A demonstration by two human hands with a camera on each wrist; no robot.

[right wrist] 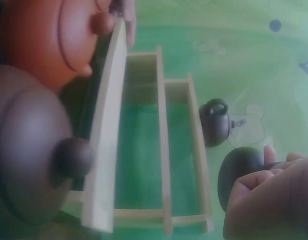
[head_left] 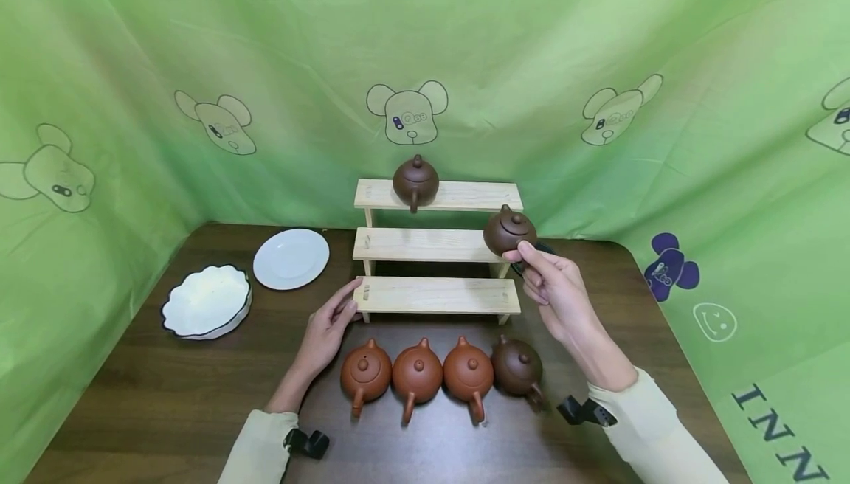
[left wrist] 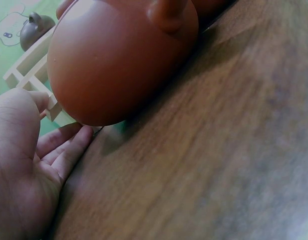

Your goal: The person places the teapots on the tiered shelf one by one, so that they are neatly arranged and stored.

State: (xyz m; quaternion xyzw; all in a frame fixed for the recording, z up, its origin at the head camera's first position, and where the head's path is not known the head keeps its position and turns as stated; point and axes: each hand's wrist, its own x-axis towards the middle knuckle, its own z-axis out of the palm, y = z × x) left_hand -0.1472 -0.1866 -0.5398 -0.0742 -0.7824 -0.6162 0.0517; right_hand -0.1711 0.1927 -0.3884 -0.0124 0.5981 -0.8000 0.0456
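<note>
My right hand (head_left: 554, 285) pinches the handle of a dark brown teapot (head_left: 510, 229) and holds it up by the right end of the middle shelf. In the right wrist view, the held teapot (right wrist: 238, 170) is partly hidden by the fingers. My left hand (head_left: 328, 329) touches the left end of the lowest shelf of a wooden three-step rack (head_left: 434, 295), its fingers extended. Another dark teapot (head_left: 416, 183) stands on the top shelf. Before the rack, three reddish-brown teapots, including the leftmost one (head_left: 366, 371), and a dark brown one (head_left: 516, 366) stand in a row.
On the left of the dark wooden table (head_left: 133, 388) are a white plate (head_left: 291, 259) and a scalloped white bowl (head_left: 207, 303) with a dark rim. Green printed cloth (head_left: 299, 41) hangs behind the table and along its sides. A small dark object lies partly hidden behind the right hand.
</note>
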